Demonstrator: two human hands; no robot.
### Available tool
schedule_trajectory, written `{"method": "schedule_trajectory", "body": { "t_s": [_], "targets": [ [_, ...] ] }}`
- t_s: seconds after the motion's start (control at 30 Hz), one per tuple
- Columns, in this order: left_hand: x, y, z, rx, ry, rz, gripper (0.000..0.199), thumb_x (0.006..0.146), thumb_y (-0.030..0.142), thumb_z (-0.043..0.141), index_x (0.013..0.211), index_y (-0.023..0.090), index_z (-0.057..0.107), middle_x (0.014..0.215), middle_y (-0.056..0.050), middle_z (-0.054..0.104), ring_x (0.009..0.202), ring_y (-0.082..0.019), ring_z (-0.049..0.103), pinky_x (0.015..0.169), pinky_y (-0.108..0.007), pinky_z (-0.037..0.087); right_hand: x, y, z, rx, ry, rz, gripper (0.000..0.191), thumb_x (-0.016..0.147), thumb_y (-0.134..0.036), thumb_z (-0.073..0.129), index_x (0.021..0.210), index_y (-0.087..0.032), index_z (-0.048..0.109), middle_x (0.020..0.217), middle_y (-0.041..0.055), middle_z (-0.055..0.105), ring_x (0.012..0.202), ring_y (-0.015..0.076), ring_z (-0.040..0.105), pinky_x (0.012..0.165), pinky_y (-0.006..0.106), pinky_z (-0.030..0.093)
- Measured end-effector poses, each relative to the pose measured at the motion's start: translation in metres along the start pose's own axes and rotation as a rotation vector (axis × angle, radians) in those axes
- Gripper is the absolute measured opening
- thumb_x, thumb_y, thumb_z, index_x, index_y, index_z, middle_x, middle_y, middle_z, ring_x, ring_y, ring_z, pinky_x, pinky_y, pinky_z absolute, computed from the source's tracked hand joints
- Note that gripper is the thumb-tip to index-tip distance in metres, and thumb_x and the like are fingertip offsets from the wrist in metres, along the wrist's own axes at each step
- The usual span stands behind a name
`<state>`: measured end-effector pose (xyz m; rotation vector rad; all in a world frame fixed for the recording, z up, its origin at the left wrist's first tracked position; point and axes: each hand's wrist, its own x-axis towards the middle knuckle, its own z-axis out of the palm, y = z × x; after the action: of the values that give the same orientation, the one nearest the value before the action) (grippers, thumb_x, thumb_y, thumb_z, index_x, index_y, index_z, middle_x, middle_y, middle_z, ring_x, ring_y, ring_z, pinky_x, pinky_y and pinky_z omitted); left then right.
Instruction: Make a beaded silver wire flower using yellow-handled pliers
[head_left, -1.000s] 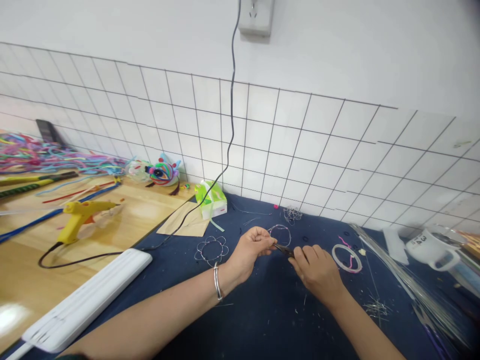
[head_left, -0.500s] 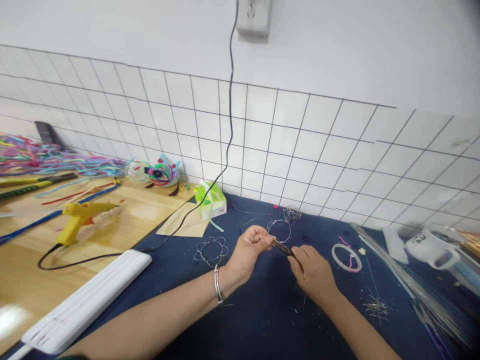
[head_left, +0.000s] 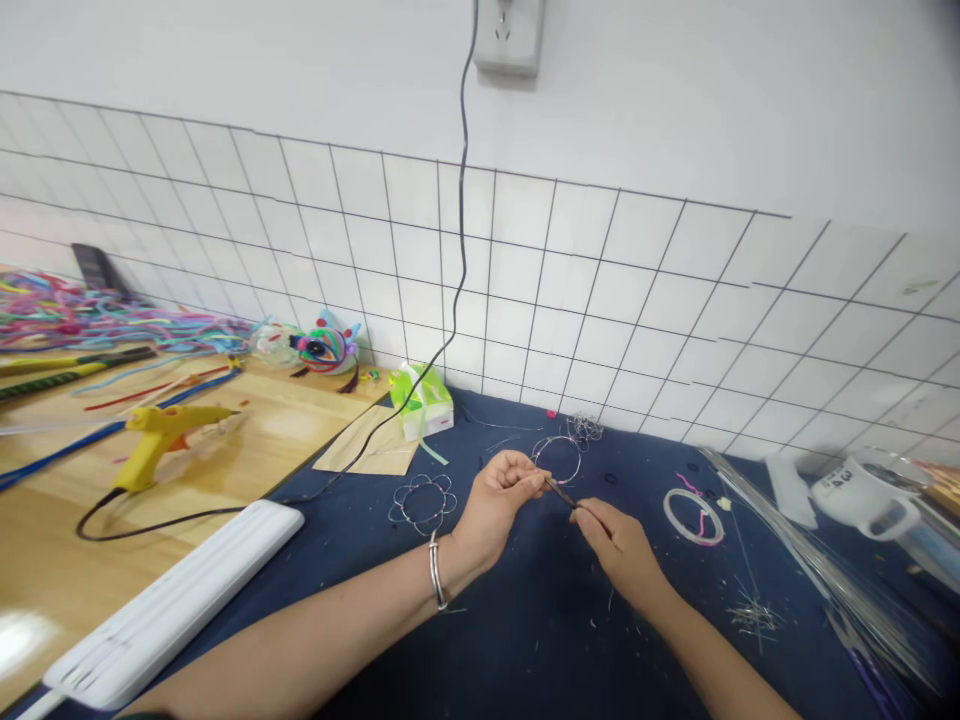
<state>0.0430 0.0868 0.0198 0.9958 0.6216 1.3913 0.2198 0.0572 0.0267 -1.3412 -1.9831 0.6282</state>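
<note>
My left hand (head_left: 504, 505) pinches a wire ring (head_left: 579, 462) at its lower edge; the ring stands out beyond the fingertips. In my right hand (head_left: 619, 545) is a pair of dark pliers (head_left: 562, 494), gripped by the handles, which the fingers mostly cover. The jaws reach left to my left fingertips, at the rim of the ring. Exactly what they bite on is too small to tell. Left of my left wrist lies a flower-shaped wire frame (head_left: 405, 515) on the dark blue cloth (head_left: 517, 640).
A white power strip (head_left: 180, 600) and a yellow glue gun (head_left: 150, 445) lie to the left. Beside the wall stands a green tissue pack (head_left: 424, 400). On the right are a tape roll (head_left: 670, 520), a bundle of wires (head_left: 810, 555) and a white mug (head_left: 847, 495).
My right hand has rolled the pliers, so they now show edge-on and narrower. The wire ring has shifted very slightly; my left hand keeps its place.
</note>
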Motion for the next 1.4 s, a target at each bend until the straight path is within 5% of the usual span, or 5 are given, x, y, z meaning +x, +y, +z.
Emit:
{"method": "schedule_trajectory", "body": {
  "t_s": [0.3,0.53,0.73,0.93,1.4],
  "targets": [
    [0.001,-0.001,0.000,0.017,0.006,0.031,0.014,0.073,0.017,0.062,0.080,0.015,0.050,0.074,-0.001,0.060,0.071,-0.010,0.056,0.069,-0.023,0.043,-0.005,-0.005,0.004,0.615,-0.188,0.366,0.036,0.084,-0.049,0.039,0.078,-0.017,0.055,0.059,-0.0044,0.036,0.048,0.0057,0.026,0.042,0.019,0.017],
    [0.002,-0.002,0.000,0.049,0.013,0.051,0.013,0.073,0.018,0.062,0.079,0.015,0.051,0.076,-0.002,0.061,0.068,-0.010,0.056,0.066,-0.023,0.043,-0.007,-0.013,0.001,0.771,-0.313,0.540,0.042,0.083,-0.056,0.033,0.085,-0.018,0.051,0.061,-0.0042,0.037,0.046,0.0049,0.025,0.040,0.018,0.014],
    [0.004,-0.002,-0.005,0.046,0.028,-0.012,0.016,0.075,0.023,0.061,0.084,0.015,0.050,0.081,-0.006,0.063,0.075,-0.015,0.060,0.068,-0.026,0.044,-0.009,-0.009,0.003,-0.068,0.063,0.024,0.032,0.087,-0.042,0.033,0.088,-0.018,0.055,0.072,0.0027,0.050,0.067,0.0138,0.045,0.060,0.027,0.035],
    [0.006,-0.005,-0.009,0.036,0.042,-0.042,0.014,0.074,0.023,0.062,0.079,0.015,0.052,0.076,-0.004,0.064,0.076,-0.014,0.060,0.070,-0.025,0.042,-0.008,0.005,-0.003,-0.909,0.301,-0.397,0.029,0.083,-0.034,0.047,0.106,-0.017,0.055,0.087,0.0090,0.056,0.080,0.0207,0.046,0.071,0.035,0.031],
    [0.003,-0.008,-0.008,0.082,0.044,-0.106,0.016,0.071,0.026,0.064,0.078,0.015,0.055,0.075,-0.003,0.063,0.071,-0.013,0.058,0.066,-0.025,0.041,-0.005,0.014,-0.007,-1.040,0.269,-0.475,0.030,0.085,-0.035,0.045,0.108,-0.019,0.054,0.089,0.0097,0.057,0.083,0.0214,0.047,0.070,0.035,0.030]
  ]
}}
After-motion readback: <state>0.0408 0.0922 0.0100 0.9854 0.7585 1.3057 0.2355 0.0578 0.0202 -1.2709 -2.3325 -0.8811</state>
